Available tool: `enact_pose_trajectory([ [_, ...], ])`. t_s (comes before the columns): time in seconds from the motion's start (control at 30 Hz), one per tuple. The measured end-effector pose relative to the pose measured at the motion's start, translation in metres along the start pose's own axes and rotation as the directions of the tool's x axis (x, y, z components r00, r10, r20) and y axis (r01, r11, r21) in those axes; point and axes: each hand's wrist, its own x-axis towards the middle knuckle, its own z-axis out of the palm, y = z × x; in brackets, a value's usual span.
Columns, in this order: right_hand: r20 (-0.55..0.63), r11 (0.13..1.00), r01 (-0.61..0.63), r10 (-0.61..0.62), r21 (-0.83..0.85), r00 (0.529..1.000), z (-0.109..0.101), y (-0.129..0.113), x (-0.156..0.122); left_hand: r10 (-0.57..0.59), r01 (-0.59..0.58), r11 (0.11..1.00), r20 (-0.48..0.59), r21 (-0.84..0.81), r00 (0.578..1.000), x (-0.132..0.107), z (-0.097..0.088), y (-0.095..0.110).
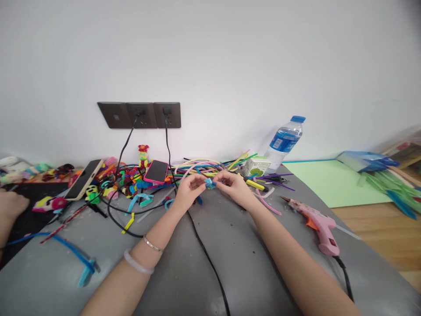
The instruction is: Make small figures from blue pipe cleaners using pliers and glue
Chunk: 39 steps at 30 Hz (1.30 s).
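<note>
Between my two hands is a small blue piece of bent pipe cleaner point(209, 183), held just above the grey table point(210, 245). My left hand point(189, 191) pinches its left side between thumb and fingertips. From the other side, my right hand point(234, 188) grips it with thumb and forefinger. The piece's exact shape is too small to make out. Behind my hands lies a loose heap of coloured pipe cleaners point(200, 164). A bracelet and a pale bangle circle my left forearm.
A pink glue gun point(320, 224) lies at the right, its cord trailing forward. A water bottle point(285, 142) and a small box point(257, 166) stand behind. Phones point(157, 171), black cables point(202, 245) and fuzzy figures point(143, 156) crowd the left. Another person's hand point(11, 206) is at the left edge.
</note>
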Motion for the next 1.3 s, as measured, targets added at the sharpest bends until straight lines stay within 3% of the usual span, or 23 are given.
enact_pose_trajectory([
  [0.9,0.036,0.999,-0.039,0.039,-0.012,0.999,-0.0017,-0.0056,-0.0006,-0.021,0.021,1.000,0.005,-0.017,1.000,0.0002,0.0005,0.0010],
  [1.3,0.004,0.998,0.020,-0.020,-0.055,1.000,-0.0006,-0.0056,-0.0009,-0.022,0.021,0.999,-0.015,-0.025,1.000,-0.0009,0.0008,0.0031],
])
